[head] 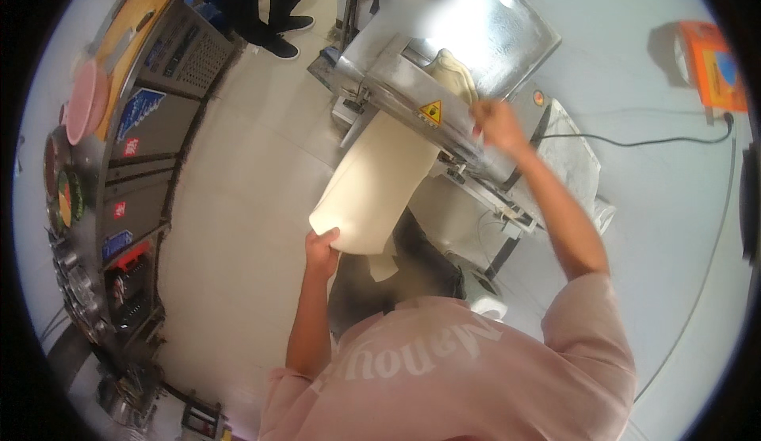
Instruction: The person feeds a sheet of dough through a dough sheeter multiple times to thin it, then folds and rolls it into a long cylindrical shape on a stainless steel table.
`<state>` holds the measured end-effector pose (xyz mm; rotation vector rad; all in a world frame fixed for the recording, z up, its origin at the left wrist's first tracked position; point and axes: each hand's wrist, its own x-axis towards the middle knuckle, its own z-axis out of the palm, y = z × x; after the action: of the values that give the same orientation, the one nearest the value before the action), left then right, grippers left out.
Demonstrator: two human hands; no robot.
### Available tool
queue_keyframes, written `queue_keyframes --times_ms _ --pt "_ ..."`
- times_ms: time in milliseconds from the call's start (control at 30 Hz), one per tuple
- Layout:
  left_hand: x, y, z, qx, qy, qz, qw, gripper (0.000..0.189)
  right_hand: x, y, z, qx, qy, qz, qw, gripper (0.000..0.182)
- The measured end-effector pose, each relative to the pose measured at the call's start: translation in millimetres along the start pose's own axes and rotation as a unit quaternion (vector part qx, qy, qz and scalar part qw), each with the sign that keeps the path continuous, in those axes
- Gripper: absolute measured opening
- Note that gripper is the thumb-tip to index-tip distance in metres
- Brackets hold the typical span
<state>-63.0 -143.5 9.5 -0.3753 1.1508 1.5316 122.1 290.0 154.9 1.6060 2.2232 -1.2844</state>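
Note:
A wide, pale dough sheet (380, 179) hangs out of the near side of a metal dough-sheeting machine (380, 75) toward me. My left hand (321, 252) grips its lower left corner, thumb on top. Behind the roller housing, a folded mass of dough (455, 78) lies at the bottom of the sloping metal tray (520, 54). My right hand (499, 126), slightly blurred, is over the right end of the housing beside that dough. Its fingers are curled, and whether they hold the dough's edge I cannot tell. A yellow warning triangle (432, 112) marks the housing.
Along the left runs a counter with steel cabinets (154, 114), bearing a knife (119, 48), a pink basin (88, 102) and several bowls. A person in dark shoes (279, 45) stands at the upper left. A power cord (642, 142) reaches the right wall near an orange box (713, 69).

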Motion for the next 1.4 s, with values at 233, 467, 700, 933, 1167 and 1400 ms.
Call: queue_keyframes --times_ms 233,467,700,933,1167,1400 --pt "-96.1 53.3 19.9 0.058 -0.013 0.041 0.997 0.048 -103.4 127.9 215.4 0.393 -0.199 0.26 0.859 0.028" --pt "-184.5 88.3 57.4 0.129 0.027 0.122 0.984 0.051 -13.0 144.4 364.6 0.831 -0.252 0.091 0.488 0.029" --pt "-249.6 105.1 52.7 0.153 0.059 0.129 0.978 0.053 -66.3 55.6 306.8 0.892 -0.27 0.005 0.363 0.031" --pt "-178.2 54.1 -31.5 0.089 0.14 0.068 0.984 0.059 -90.4 17.6 284.4 0.881 -0.297 0.0 0.368 0.032" --pt "45.3 -90.5 -17.1 0.004 0.018 0.007 1.0 0.055 -136.0 -3.9 270.1 0.786 -0.359 0.033 0.503 0.034" --pt "84.0 -127.6 52.0 -0.176 -0.151 0.053 0.971 0.058 -132.4 -4.5 144.8 0.608 -0.401 -0.075 0.681 0.035"
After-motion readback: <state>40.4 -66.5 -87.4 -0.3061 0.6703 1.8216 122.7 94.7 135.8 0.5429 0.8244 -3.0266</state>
